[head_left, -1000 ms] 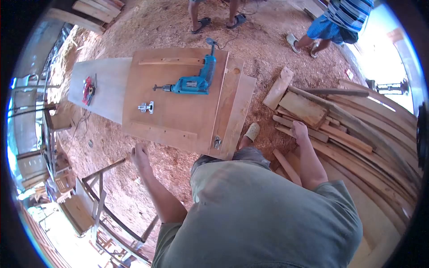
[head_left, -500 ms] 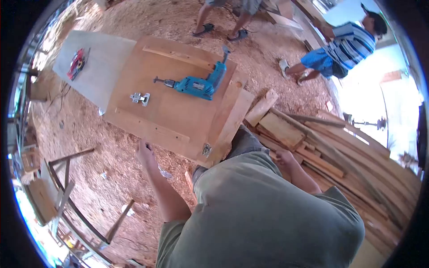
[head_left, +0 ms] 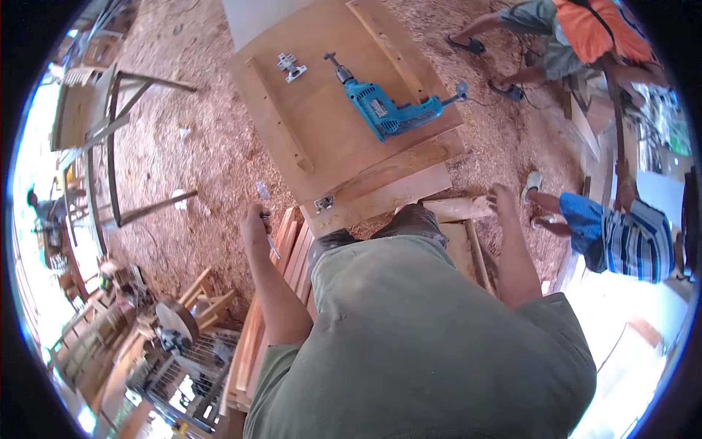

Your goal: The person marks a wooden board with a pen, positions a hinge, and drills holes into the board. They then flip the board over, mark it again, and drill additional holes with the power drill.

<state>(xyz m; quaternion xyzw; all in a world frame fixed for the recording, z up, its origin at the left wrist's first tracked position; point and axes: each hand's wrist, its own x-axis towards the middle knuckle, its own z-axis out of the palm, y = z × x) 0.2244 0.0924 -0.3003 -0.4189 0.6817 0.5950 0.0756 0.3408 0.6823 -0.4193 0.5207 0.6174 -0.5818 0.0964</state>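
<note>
My left hand hangs over the sawdust floor with its fingers curled. A thin pale sliver shows just below it, and I cannot tell whether the hand holds it. My right hand hangs loose and empty, right beside the end of a short wooden plank. Ahead lies a plywood board. On it rest a blue electric drill and a loose metal hinge. A second hinge sits at the board's near edge.
Stacked wooden slats lie under my left arm. A metal frame stand is at the left. A person in an orange vest stands at top right, and a person in a striped shirt crouches at right. Furniture parts clutter the lower left.
My view has swung round, so the board and drill now sit at the top centre. My right hand has come off the plank pile and both arms hang at my sides.
</note>
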